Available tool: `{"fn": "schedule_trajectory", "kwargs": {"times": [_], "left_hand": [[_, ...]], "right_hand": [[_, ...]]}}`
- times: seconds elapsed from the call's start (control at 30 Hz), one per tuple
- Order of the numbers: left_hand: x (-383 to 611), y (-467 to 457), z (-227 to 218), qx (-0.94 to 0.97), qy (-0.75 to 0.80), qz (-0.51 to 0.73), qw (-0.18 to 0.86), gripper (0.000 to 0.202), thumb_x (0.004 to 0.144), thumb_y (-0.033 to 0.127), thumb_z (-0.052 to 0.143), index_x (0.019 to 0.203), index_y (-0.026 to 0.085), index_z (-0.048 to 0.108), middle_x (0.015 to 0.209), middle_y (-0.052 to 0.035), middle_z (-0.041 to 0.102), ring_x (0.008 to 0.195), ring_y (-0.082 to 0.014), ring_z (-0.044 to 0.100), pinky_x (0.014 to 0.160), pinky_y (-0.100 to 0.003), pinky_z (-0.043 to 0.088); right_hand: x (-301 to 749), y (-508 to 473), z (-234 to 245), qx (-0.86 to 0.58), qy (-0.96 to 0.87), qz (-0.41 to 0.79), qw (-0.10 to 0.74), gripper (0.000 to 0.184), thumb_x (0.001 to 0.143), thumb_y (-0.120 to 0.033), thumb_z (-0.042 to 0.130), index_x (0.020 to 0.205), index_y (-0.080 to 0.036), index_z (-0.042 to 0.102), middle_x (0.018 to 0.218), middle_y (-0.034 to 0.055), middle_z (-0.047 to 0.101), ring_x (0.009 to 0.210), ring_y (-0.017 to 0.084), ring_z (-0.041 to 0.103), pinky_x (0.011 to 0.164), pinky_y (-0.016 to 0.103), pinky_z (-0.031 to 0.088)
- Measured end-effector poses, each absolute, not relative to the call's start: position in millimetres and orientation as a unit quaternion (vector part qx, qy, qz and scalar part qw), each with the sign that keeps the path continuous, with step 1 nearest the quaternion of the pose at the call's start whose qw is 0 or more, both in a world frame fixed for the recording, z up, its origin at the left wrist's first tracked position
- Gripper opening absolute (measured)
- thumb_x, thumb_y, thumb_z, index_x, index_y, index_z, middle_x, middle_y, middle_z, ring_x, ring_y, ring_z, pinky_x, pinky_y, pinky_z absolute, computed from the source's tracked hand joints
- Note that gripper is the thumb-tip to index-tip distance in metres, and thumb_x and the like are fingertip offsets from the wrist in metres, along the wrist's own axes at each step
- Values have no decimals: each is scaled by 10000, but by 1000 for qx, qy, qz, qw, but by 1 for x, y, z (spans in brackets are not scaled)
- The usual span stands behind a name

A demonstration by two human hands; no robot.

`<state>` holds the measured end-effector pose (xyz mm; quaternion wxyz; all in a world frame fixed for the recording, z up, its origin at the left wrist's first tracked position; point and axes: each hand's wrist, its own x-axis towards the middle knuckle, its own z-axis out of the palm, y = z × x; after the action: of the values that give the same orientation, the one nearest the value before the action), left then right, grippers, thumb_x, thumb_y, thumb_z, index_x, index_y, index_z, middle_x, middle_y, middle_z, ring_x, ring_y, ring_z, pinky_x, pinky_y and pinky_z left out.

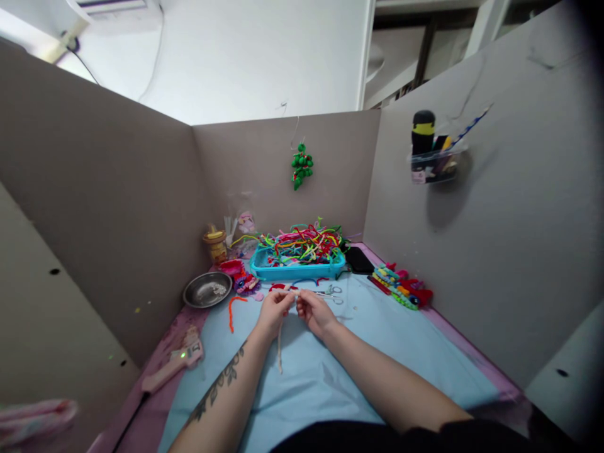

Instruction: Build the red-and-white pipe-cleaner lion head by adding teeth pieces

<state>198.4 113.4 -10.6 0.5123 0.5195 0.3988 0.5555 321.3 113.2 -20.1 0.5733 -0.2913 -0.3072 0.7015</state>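
Note:
Over the middle of the blue cloth, my left hand (275,309) and my right hand (315,313) meet with fingertips pinched together. A cream pipe cleaner (280,353) runs between them, its loose end hanging below my left hand toward the cloth. The small part at the fingertips is mostly covered by my fingers. Just behind my right hand lies a pair of scissors (336,296). To the left of my hands rests a bent orange pipe cleaner (231,313).
A blue tray (297,272) heaped with coloured pipe cleaners stands at the back. At left are a metal bowl (201,296) and a glue gun (177,366) with a cord. A black phone (358,260) and colourful fuzzy pieces (403,288) lie at right. Grey panels (283,151) enclose the table.

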Motion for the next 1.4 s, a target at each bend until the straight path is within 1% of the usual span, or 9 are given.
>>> {"fn": "schedule_trajectory", "kwargs": {"times": [0.27, 0.37, 0.47, 0.6, 0.73, 0.87, 1.03, 1.2, 1.4], "left_hand": [[198, 115, -15, 527, 403, 565, 490, 330, 649, 427, 693, 690, 103, 641, 486, 25, 489, 427, -55, 379, 420, -190, 264], [198, 116, -15, 513, 397, 585, 486, 371, 644, 423, 700, 828, 108, 633, 504, 39, 499, 423, -50, 380, 415, -179, 260], [198, 115, -15, 507, 388, 601, 481, 438, 637, 422, 707, 948, 129, 606, 578, 25, 559, 449, -55, 423, 422, -173, 285], [196, 115, -16, 524, 402, 603, 447, 365, 642, 411, 705, 857, 125, 635, 648, -22, 618, 544, -91, 519, 478, -187, 358], [196, 116, -20, 534, 413, 593, 440, 323, 649, 397, 699, 802, 117, 652, 653, -40, 637, 573, -115, 549, 527, -215, 401], [196, 115, -18, 546, 420, 587, 424, 301, 665, 396, 683, 765, 113, 661, 614, -38, 627, 545, -115, 532, 508, -218, 390], [196, 112, -11, 557, 440, 578, 403, 327, 678, 431, 658, 709, 106, 669, 554, -25, 591, 499, -101, 489, 482, -213, 366], [196, 111, -9, 546, 459, 572, 405, 386, 663, 488, 645, 671, 102, 663, 556, -32, 599, 519, -117, 509, 482, -215, 372], [195, 113, -10, 552, 450, 564, 418, 414, 702, 502, 608, 632, 95, 649, 488, -9, 545, 460, -88, 441, 450, -203, 314]], "right_hand": [[321, 113, -19, -273, -310, 708, 573, 241, 595, -332, 744, 666, -167, 583, 511, -43, 545, 421, 57, 422, 404, 184, 267], [322, 112, -18, -274, -315, 711, 566, 246, 605, -343, 739, 670, -172, 575, 519, -43, 547, 424, 59, 426, 405, 183, 266], [322, 112, -17, -274, -313, 714, 563, 250, 602, -346, 739, 678, -178, 570, 519, -46, 544, 424, 62, 430, 403, 181, 269], [322, 111, -16, -273, -292, 722, 564, 261, 574, -347, 749, 692, -176, 590, 522, -45, 554, 432, 66, 446, 408, 180, 286], [323, 113, -17, -269, -279, 730, 563, 262, 571, -341, 751, 696, -173, 594, 528, -44, 560, 440, 62, 456, 410, 169, 292], [323, 113, -18, -269, -284, 727, 564, 267, 570, -337, 757, 688, -176, 580, 524, -47, 550, 437, 58, 445, 406, 163, 284], [322, 111, -15, -277, -299, 716, 567, 284, 560, -345, 763, 670, -180, 559, 515, -48, 539, 426, 63, 427, 401, 175, 272], [320, 110, -16, -278, -317, 703, 572, 315, 551, -367, 770, 636, -177, 533, 507, -54, 529, 426, 50, 407, 405, 172, 246], [319, 112, -19, -273, -345, 696, 567, 295, 602, -373, 747, 631, -178, 527, 491, -54, 514, 415, 51, 386, 404, 183, 226]]}}
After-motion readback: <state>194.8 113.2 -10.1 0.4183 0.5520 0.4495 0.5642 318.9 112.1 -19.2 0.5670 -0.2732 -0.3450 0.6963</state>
